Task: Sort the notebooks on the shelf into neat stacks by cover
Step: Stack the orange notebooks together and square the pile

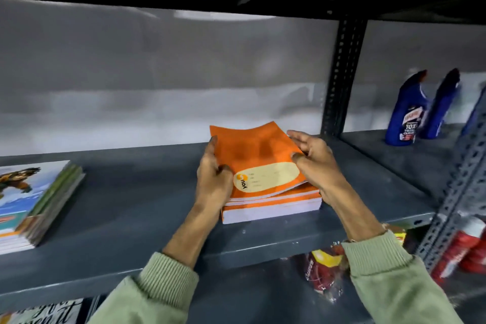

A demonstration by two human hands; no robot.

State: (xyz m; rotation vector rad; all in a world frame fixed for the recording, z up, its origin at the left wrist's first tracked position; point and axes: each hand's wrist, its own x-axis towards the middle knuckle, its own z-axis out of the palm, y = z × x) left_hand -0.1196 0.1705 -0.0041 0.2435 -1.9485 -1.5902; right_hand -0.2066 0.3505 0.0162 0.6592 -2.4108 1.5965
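An orange notebook (256, 155) with a cream name label lies curved on top of a short stack of orange notebooks (273, 209) on the grey shelf (131, 205). My left hand (213, 179) grips its left edge, thumb on the cover. My right hand (315, 160) holds its right edge, fingers spread along the side. The notebook's far end is lifted and bent upward. At the far left of the shelf sits another stack of notebooks with picture covers (34, 200), the top one showing a running animal.
A perforated dark upright (342, 73) stands just right of the orange stack. Beyond it are two blue bottles (420, 110). A second angled upright (457, 184) is at the right front. Red packets (326, 271) and red cans (468, 247) lie on the shelf below.
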